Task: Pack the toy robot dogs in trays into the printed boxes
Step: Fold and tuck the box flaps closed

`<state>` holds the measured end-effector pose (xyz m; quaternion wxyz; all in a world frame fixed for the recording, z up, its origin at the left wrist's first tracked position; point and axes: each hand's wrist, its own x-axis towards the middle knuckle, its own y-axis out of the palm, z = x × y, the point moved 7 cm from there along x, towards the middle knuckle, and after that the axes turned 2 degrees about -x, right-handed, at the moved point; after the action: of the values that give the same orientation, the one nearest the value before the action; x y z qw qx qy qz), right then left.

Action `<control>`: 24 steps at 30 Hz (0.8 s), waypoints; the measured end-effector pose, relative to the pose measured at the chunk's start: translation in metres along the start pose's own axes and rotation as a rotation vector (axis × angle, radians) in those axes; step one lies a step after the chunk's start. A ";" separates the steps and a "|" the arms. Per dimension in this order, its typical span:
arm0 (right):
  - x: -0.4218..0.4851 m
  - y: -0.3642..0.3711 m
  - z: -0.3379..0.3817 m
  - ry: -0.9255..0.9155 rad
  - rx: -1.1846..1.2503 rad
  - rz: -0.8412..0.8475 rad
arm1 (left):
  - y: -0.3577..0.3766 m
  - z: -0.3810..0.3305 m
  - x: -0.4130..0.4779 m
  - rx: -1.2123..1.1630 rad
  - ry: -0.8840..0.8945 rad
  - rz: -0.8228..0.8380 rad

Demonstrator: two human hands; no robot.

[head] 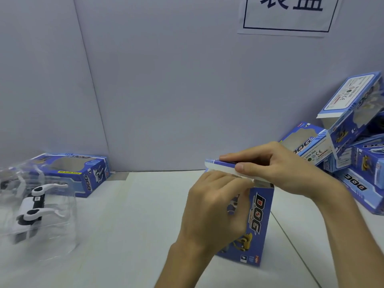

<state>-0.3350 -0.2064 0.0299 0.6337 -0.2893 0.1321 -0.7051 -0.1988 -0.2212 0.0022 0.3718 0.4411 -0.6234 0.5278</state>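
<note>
A blue printed box (pixel 258 221) marked DOG stands on end in the middle of the table. My left hand (pixel 212 206) wraps its near side and covers most of that face. My right hand (pixel 276 169) lies across the top, with fingers and thumb pinching the white top flap (pixel 220 168) flat. Whatever is inside the box is hidden. At the far left a white and black toy robot dog (pixel 34 206) lies in a clear plastic tray (pixel 52 231).
Another blue box (pixel 76 173) with a window lies flat at the back left against the grey wall. A pile of several blue boxes (pixel 357 142) fills the right side. A paper sign (pixel 291 13) hangs on the wall above.
</note>
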 end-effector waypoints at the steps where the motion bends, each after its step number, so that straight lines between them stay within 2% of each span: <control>1: 0.001 0.000 0.000 -0.002 -0.011 -0.010 | 0.001 -0.004 -0.005 0.025 0.017 -0.035; 4: 0.002 -0.002 -0.003 0.017 -0.020 -0.048 | 0.005 -0.009 -0.019 0.117 0.046 -0.116; 15: -0.001 0.002 0.003 -0.001 0.000 0.024 | 0.012 -0.010 -0.041 0.044 0.002 -0.150; 24: 0.000 0.000 -0.001 0.026 0.052 -0.032 | 0.015 -0.014 -0.027 0.100 -0.089 -0.052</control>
<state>-0.3360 -0.2065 0.0293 0.6278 -0.2658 0.1173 -0.7221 -0.2044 -0.2026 -0.0253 0.3349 0.4980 -0.6006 0.5283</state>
